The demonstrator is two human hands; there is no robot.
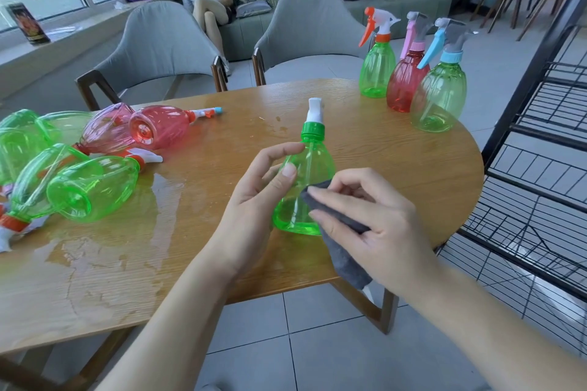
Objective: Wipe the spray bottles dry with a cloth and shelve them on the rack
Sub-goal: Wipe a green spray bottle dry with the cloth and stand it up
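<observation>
Head: hands (254,190) hold green bottle (309,168), grey cloth (336,222); no readable labels.

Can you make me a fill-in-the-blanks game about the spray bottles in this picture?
1. The right hand presses a grey ____ on the held green bottle.
2. ____ bottles stand upright at the table's far end.
3. The upright red bottle has a ____ trigger.
4. The black rack's shelves hold ____ bottles.

Missing words: cloth; three; pink; no

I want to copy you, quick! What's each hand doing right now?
Left hand: holding the green spray bottle.
Right hand: holding the grey cloth against the bottle.
</observation>
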